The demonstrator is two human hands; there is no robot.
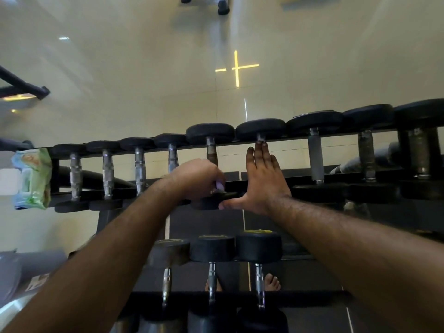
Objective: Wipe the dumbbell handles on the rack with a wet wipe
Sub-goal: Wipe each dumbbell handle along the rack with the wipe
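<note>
A black rack (298,138) carries a top row of black-headed dumbbells with metal handles. My left hand (199,179) curls round the near end of one rusty handle (211,152) with a pale wet wipe (219,187) bunched under its fingers. My right hand (263,179) lies flat with straight fingers along the neighbouring dumbbell's handle (260,139), covering most of it; its thumb points left under the left hand. A lower row holds three more dumbbells (212,251).
A green and blue wipes packet (32,177) sits on the rack's left end. Heavier dumbbells (366,155) fill the top row to the right, lighter ones (108,171) to the left. Bare feet (272,282) show below the rack. Glossy floor and equipment legs (222,6) lie beyond.
</note>
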